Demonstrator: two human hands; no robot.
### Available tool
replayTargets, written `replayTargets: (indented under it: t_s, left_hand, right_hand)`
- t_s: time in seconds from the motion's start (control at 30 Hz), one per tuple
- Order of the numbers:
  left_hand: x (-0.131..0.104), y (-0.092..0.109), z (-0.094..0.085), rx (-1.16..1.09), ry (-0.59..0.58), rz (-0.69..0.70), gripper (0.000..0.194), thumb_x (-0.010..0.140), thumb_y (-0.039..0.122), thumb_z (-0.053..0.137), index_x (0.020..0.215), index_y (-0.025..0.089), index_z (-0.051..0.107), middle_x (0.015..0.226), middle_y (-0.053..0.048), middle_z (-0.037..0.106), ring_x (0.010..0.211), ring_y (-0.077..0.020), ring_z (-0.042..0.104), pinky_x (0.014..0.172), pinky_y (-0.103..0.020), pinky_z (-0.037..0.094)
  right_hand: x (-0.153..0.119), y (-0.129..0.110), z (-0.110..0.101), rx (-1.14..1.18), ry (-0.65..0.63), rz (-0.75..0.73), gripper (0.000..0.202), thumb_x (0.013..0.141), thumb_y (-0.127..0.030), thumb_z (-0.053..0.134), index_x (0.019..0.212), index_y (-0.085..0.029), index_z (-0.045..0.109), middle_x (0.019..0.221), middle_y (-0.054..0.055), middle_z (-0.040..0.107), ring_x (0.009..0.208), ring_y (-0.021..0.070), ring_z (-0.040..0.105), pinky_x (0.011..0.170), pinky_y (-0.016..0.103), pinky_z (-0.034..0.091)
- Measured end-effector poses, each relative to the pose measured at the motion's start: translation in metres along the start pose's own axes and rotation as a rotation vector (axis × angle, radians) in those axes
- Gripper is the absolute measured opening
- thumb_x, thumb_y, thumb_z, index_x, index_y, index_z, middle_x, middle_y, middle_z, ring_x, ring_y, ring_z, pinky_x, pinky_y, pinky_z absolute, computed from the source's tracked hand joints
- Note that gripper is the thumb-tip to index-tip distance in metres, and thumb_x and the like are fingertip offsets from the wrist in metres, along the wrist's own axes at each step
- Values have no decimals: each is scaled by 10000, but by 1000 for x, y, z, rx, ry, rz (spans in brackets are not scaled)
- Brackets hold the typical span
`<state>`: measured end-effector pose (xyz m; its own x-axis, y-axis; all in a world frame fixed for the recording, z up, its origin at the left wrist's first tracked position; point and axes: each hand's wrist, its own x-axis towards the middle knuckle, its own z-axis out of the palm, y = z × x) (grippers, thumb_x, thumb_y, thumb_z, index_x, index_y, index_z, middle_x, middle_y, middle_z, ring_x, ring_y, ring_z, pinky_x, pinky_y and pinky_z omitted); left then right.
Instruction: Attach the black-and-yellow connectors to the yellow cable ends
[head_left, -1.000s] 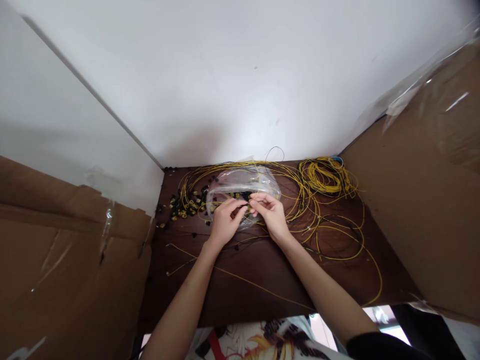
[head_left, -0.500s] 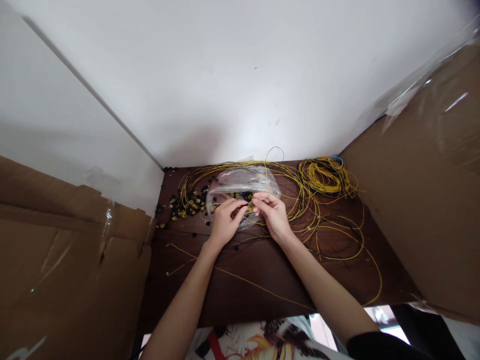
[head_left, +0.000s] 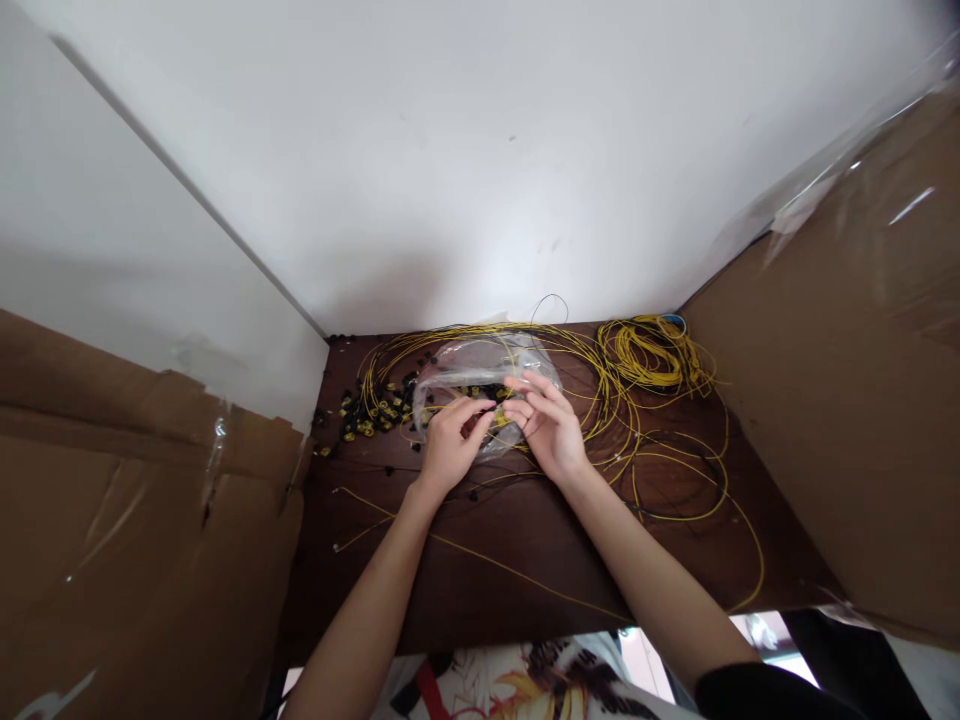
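Over a clear plastic bag [head_left: 459,379], my left hand [head_left: 451,440] is closed in a pinch. What sits between its thumb and fingertips is too small to make out; yellow shows right beside them. My right hand [head_left: 553,428] is just to the right, its fingers apart and nothing visible in them. Small black and yellow connectors [head_left: 384,410] lie in a pile left of the bag, and more show inside it. Thin yellow wires [head_left: 592,350] arc behind and to the right of the bag.
A coiled bundle of yellow wire [head_left: 652,355] lies at the back right. One forked yellow wire [head_left: 487,556] crosses the front of the dark brown table [head_left: 450,610]. Cardboard [head_left: 135,540] stands at the left, another cardboard panel [head_left: 847,400] at the right, and a white wall [head_left: 480,180] behind.
My right hand has let go of its pinch beside the left fingertips and spread its fingers. My left hand stays closed in the same place.
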<state>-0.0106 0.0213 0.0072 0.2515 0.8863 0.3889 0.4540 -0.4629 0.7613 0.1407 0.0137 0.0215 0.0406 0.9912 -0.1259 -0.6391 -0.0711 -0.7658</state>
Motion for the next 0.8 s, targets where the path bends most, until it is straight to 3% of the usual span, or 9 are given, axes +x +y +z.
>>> replayTargets:
  t_s: [0.17,0.3,0.37,0.53,0.63,0.7,0.8]
  left_hand:
    - [0,4,0,-17,78,-59,267,873,233,499,1113,183,606,824,-31,654,620,-107,553,614,-229,434]
    - [3,12,-3,-56,134,-66,218,896,204,441,953,168,649,927,-52,672,824,-148,605,732,-252,451]
    - [4,17,-5,-78,110,-97,216,896,223,448,912,162,655,888,-55,666,787,-147,597,700,-248,447]
    - [4,34,-11,-171,-137,-96,210,872,296,504,871,141,646,739,-31,605,626,-117,508,555,-217,386]
    - [3,47,-14,-220,-226,-127,189,829,301,566,780,130,631,695,-14,589,599,-105,481,560,-213,382]
    - [4,56,-16,-295,-305,-207,199,834,286,549,750,122,626,704,-16,601,613,-106,509,583,-215,401]
    - [5,67,-21,-478,-469,-396,167,809,252,558,835,105,632,718,-14,608,553,-90,532,545,-205,416]
  right_hand:
    - [1,-6,-3,156,34,14,262,680,-239,604,940,-265,625,1086,8,661,882,162,649,806,330,515]
    - [0,-9,-4,223,49,-9,186,690,-251,592,869,-283,633,874,-15,666,815,136,630,818,314,501]
    - [-2,-11,-2,238,5,6,190,696,-285,585,879,-295,633,803,-19,651,790,141,623,843,342,490]
    - [-10,-16,2,269,-136,85,299,665,-389,610,956,-319,634,749,-23,653,830,179,632,878,431,448]
    - [-14,-18,-2,260,-227,130,359,610,-458,655,946,-332,639,687,-35,649,791,190,639,876,454,432]
    - [-16,-18,-6,273,-368,143,380,601,-502,660,943,-338,640,629,-46,638,750,187,640,876,452,424]
    - [-14,-18,-14,313,-713,162,443,599,-545,658,996,-351,632,566,-46,633,811,216,650,916,473,378]
